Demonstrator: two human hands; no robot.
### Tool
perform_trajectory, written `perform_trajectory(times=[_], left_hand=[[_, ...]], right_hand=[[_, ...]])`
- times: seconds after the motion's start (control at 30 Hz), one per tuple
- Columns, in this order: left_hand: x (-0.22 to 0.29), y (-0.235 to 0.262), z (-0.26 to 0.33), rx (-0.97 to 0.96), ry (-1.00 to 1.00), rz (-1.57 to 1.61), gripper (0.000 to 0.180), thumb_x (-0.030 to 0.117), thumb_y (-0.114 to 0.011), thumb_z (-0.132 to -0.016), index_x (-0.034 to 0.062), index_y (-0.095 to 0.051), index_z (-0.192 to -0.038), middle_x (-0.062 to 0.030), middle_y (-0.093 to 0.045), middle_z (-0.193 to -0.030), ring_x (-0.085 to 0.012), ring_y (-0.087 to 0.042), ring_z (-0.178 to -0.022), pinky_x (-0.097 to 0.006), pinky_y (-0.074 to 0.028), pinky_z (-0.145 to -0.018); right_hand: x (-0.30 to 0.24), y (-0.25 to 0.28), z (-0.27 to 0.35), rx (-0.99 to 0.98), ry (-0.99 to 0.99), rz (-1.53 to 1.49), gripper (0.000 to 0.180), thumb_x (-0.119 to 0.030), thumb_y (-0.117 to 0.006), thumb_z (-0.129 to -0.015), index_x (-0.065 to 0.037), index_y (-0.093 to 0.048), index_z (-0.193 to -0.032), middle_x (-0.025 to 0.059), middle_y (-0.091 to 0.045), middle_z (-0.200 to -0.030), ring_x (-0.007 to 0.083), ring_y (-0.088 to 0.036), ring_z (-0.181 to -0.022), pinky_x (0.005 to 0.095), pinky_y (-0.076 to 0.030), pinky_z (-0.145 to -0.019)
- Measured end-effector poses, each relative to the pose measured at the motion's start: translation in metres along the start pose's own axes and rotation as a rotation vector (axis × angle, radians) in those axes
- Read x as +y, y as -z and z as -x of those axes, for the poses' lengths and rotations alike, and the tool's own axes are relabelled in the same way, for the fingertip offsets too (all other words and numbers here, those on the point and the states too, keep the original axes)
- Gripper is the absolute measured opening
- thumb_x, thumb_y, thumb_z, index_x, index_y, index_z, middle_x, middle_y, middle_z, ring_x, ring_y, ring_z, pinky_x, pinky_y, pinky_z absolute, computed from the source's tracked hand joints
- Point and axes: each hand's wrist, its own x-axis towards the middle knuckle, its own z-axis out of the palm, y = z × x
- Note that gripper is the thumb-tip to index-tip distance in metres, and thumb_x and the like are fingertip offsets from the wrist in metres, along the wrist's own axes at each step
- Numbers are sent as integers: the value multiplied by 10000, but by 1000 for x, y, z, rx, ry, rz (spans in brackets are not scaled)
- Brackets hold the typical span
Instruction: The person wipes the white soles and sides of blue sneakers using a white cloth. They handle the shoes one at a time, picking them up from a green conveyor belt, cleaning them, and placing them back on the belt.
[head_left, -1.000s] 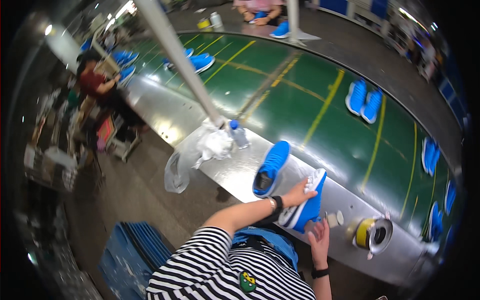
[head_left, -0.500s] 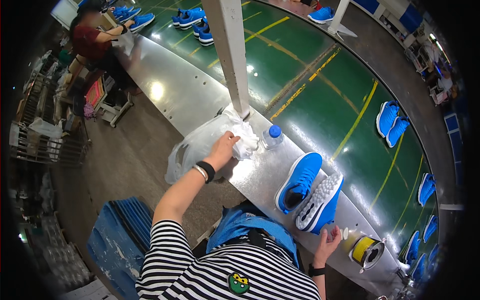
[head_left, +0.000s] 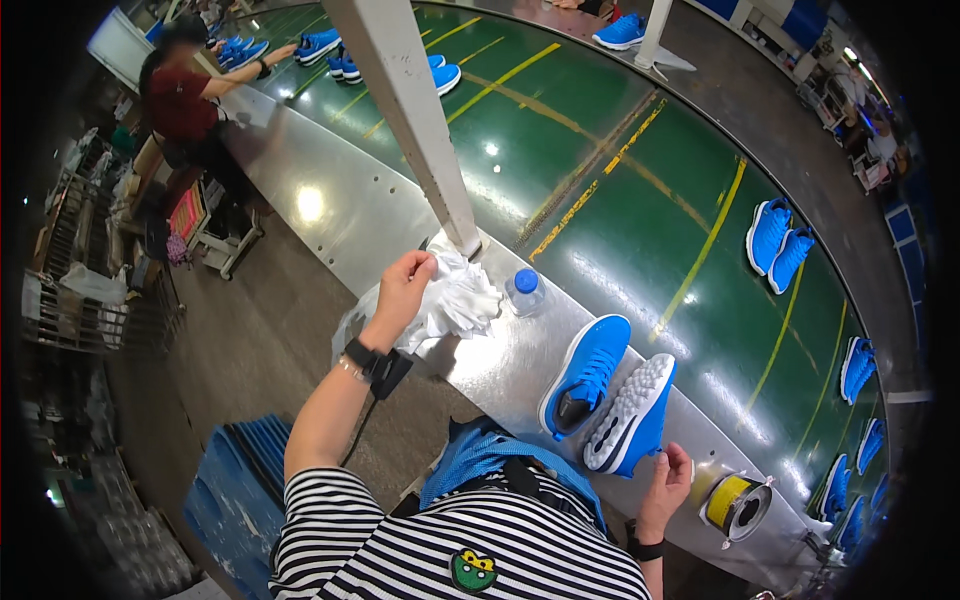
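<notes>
While left hand (head_left: 402, 285) grips white cloth (head_left: 462, 298), bottle (head_left: 524, 291) adjoins.

A long metal bench (head_left: 360, 215) runs beside a green conveyor belt (head_left: 610, 190) with yellow lines. On the bench lie a heap of white paper (head_left: 462, 298) inside a clear plastic bag (head_left: 352, 322), a small bottle with a blue cap (head_left: 524, 291), one blue shoe upright (head_left: 588, 372), a second blue shoe on its side (head_left: 632, 415) touching it, and a yellow tape roll (head_left: 737, 503). Pairs of blue shoes (head_left: 779, 243) lie on the belt
</notes>
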Motion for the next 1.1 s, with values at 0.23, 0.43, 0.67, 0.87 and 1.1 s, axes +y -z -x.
perform_trajectory(times=[0.23, 0.43, 0.67, 0.87, 1.1], left_hand=[[73, -35, 42, -659, 167, 65, 122, 116, -549, -847, 2, -590, -852, 46, -541, -689, -20, -462, -623, -179, -386, -560], [102, -113, 99, -903, 215, 198, 106, 92, -581, -818, 20, -601, -892, 30, -594, -773, -28, -488, -708, -200, -406, -618], [92, -161, 148, -931, -177, -17, 113, 91, -627, -775, 44, -595, -873, -30, -522, -683, -112, -508, -623, -240, -409, -555], [92, -201, 172, -1034, 462, 483, 127, 109, -538, -865, 16, -544, -951, -1, -575, -819, -49, -520, -724, -189, -435, -657], [106, -248, 196, -1031, 634, 412, 103, 117, -560, -844, 38, -570, -910, 26, -532, -789, -45, -438, -699, -176, -356, -641]], right_hand=[[-73, -55, -12, -449, 301, 102, 192, 14, -616, -743, -25, -613, -932, 68, -561, -871, 124, -518, -670, 227, -422, -620], [-91, -70, 0, -467, 439, -47, 467, -18, -715, -666, -64, -548, -1100, 99, -481, -1145, 135, -527, -792, 240, -454, -692], [-46, -34, 38, -193, 366, 223, 499, -61, -701, -680, -57, -520, -1145, 143, -485, -1133, 264, -533, -981, 321, -467, -785], [-35, -15, 44, 104, 276, 153, 336, 10, -675, -687, -13, -597, -1013, 116, -610, -919, 225, -601, -832, 282, -487, -718], [-17, 66, 21, 89, 299, 140, 151, 23, -602, -747, -14, -625, -891, 106, -603, -800, 189, -590, -695, 252, -460, -609]])
